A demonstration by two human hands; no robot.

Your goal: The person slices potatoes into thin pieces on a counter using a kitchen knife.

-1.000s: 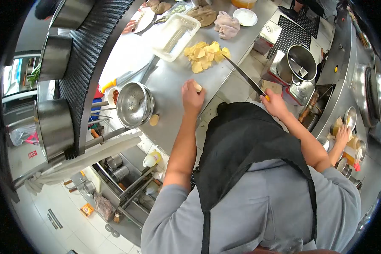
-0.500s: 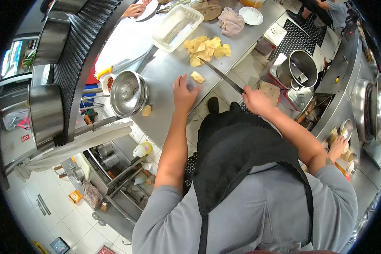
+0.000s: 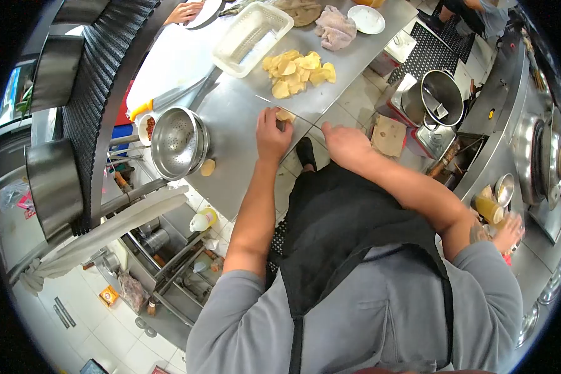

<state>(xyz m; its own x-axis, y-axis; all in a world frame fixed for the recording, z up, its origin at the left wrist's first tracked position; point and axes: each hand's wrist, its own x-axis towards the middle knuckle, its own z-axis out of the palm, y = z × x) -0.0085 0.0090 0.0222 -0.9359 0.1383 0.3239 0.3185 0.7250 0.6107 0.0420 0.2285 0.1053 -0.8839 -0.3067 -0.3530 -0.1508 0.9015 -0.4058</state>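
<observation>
My left hand (image 3: 273, 136) has its fingers closed round a pale yellow piece of peeled potato (image 3: 285, 116) on the steel table (image 3: 230, 118). My right hand (image 3: 348, 147) grips a long knife (image 3: 300, 117) by its handle, which the fist mostly hides. The blade points away to the upper left, close beside the potato; whether it touches cannot be made out. Beyond the blade lies a loose pile of potato slices (image 3: 299, 71). Another small pale piece (image 3: 207, 167) sits near a metal colander (image 3: 179, 143) at the left.
A cream plastic basket (image 3: 252, 38), a pinkish cloth (image 3: 335, 28) and a white plate (image 3: 366, 20) stand farther back. A yellow-handled knife (image 3: 142, 110) lies on a white board (image 3: 162, 71). A large pot (image 3: 442, 96) stands right. Other people's hands (image 3: 184, 12) show at the edges.
My left hand has closed on the potato piece, where it was open beside it. My right hand has moved left and nearer, bringing the knife blade down from the slices to the potato.
</observation>
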